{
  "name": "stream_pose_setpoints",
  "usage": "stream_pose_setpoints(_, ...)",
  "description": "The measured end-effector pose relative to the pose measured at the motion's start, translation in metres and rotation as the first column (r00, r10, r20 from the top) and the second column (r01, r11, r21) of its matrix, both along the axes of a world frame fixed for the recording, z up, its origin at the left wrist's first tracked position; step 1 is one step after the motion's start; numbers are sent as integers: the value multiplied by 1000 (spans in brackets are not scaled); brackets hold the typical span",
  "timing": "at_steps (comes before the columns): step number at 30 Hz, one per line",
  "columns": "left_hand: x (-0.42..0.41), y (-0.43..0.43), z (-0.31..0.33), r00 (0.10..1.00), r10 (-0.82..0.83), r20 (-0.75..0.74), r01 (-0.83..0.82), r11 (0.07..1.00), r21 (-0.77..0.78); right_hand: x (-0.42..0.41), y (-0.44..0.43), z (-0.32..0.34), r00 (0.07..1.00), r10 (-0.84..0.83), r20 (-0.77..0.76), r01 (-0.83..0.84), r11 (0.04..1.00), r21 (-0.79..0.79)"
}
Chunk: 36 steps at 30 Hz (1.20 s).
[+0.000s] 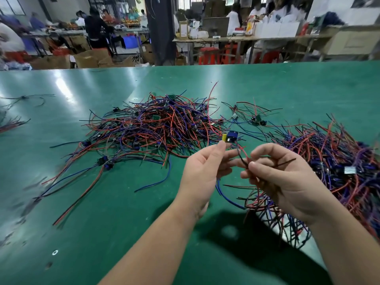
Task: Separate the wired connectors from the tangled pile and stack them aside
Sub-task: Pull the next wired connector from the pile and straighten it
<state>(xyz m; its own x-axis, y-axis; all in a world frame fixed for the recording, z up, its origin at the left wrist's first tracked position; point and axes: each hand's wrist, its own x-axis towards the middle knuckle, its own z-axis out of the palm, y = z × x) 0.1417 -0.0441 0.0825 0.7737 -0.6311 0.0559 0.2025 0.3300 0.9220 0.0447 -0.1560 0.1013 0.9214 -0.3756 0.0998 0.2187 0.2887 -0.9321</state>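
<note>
One wired connector point(231, 137), likely light and floppy, is pinched at its hard block point(233, 135), the best hold, by the left hand point(202, 171); its wires point(244, 156) by the right hand point(287, 179).

No lettering can be read, whether on the wired connector point(232, 136) or the blurred far cartons point(183, 28).

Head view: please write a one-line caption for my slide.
The left hand pinches a blue-and-yellow wired connector while the right hand pinches its wires, near the tangled pile and a second heap.
</note>
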Motion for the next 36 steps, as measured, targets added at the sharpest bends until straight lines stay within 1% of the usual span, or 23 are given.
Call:
stream_pose_setpoints(3, 1, 3, 4, 993, -2, -115, -11, 993, -114, 2, 6, -3, 999, 46, -19, -47, 997, -57)
stream_pose_setpoints(7, 4, 8, 8, 985, -20, -170, -7, 987, -158, 3, 10, -8, 994, 71, -81, -84, 982, -167)
stream_pose_setpoints(9, 5, 10, 11, 981, -38, -190, 5, 985, -170, 3, 10, -10, 991, 79, -104, -97, 977, -190)
stream_pose_setpoints(14, 12, 16, 19, 929, -104, -355, 5, 963, -270, 1, 12, -9, 972, 163, -168, -191, 967, -166)
stream_pose_setpoints(16, 16, 20, 21, 924, -71, -376, -31, 965, -259, 2, 9, -7, 975, 160, -156, -176, 980, -94)
stream_pose_setpoints(18, 18, 22, 23, 951, -11, -310, -46, 983, -177, 4, 5, -5, 989, 102, -105, -100, 995, 28)
stream_pose_setpoints(20, 16, 22, 23, 978, 3, -211, -22, 996, -85, 4, 1, -2, 998, 13, -64, -7, 995, 99)
stream_pose_setpoints(23, 9, 19, 20, 996, -34, -85, 35, 999, 18, 3, -1, 0, 997, -75, -34, 78, 992, 97)
stream_pose_setpoints(27, 2, 16, 13, 993, -92, 77, 83, 990, 112, 3, 1, 0, 995, -93, -17, 95, 992, 87)
stream_pose_setpoints(32, 0, 15, 9, 980, -117, 159, 93, 985, 148, 3, 1, -2, 992, -127, -20, 128, 989, 72)
stream_pose_setpoints(36, 0, 15, 8, 968, -143, 205, 109, 980, 167, 0, 0, 0, 986, -164, -25, 164, 986, 21)
